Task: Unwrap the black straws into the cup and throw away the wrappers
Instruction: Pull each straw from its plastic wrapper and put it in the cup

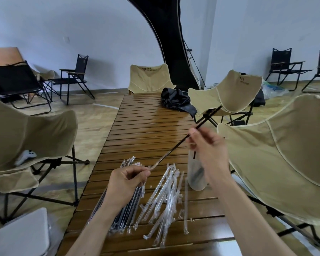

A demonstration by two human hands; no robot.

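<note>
Mid-task: at frame centre the right hand [209,145] pinches a black straw [183,141], the left hand [127,179] pinching its wrapper. Straws already stand in the cup [197,174]; empty wrappers [166,196] and wrapped straws [126,213] remain on the surface [148,126].

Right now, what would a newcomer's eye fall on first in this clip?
The black straw slanting above the slatted table, pinched by the right hand, the left hand pulling its wrapper. Below, empty wrappers lie fanned beside the cup.
</note>
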